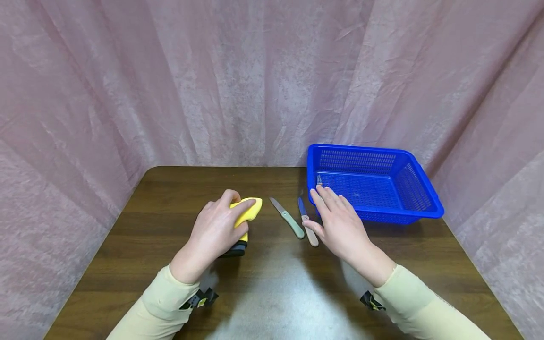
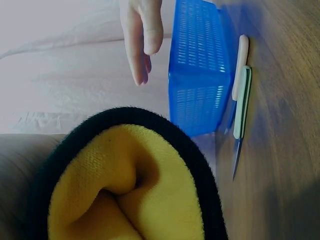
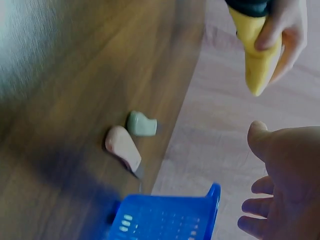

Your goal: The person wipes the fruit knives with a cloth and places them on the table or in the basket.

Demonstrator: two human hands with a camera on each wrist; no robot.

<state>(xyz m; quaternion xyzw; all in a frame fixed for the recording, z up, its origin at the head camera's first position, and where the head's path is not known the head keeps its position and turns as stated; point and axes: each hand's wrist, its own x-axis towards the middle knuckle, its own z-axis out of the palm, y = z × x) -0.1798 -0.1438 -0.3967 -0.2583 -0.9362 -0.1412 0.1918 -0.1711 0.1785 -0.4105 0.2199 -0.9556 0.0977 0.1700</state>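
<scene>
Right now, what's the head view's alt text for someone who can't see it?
A person's left hand grips what looks like a yellow, black-cuffed glove over a brown wooden table. The right hand, open, is near a blue rectangular plastic basket; a green-handled knife and a beige-handled knife lie between the hands.

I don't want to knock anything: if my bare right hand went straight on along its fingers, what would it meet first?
Probably the pink draped fabric curtain. The right hand looks higher than the blue perforated plastic basket, so it would likely pass over that, though depth is uncertain.
</scene>
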